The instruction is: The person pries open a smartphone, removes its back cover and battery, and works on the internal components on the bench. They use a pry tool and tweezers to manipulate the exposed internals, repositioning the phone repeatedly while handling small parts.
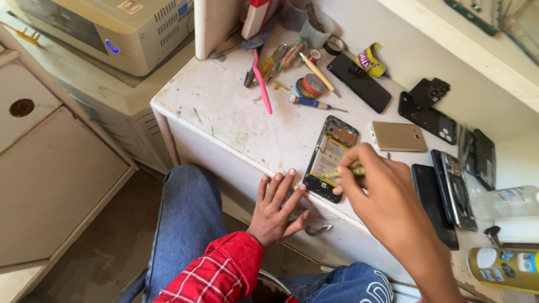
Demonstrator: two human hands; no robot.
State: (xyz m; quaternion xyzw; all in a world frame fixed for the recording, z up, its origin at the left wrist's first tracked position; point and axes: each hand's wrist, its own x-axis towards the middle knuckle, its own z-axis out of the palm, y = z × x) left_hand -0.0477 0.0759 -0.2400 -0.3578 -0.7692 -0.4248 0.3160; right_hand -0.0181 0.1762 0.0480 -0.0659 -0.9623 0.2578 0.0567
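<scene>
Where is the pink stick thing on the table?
The pink tool lies on the white table, toward its far left side, just left of the roll of tape and the screwdrivers.

Opened phone (330, 157) lies back-off at frame centre on the white bench (224, 106). Right hand (382, 193) grips a yellow-green tool (343, 173), tip on the phone's lower part. Left hand (278, 207) flat on the bench edge, fingertips beside the phone's lower corner. Gold phone (398, 136) just right of it. Pink tool (261, 84) upper centre.
</scene>
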